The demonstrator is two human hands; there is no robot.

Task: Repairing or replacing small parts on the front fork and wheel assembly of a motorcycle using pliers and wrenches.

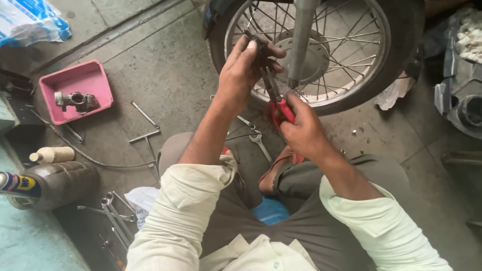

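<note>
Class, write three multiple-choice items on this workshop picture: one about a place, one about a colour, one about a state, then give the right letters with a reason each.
1. Where is the pink tray?
A. on the floor at the person's left
B. on the wheel
C. on the person's lap

2. What colour are the handles of the pliers?
A. blue
B. red
C. yellow

3. What is the left hand doing?
A. resting empty
B. gripping a small dark part
C. holding a bottle

Answers: 1 A, it lies on the concrete there. 2 B, red shows in the right hand. 3 B, its fingers close round the part before the spoked wheel.
</note>
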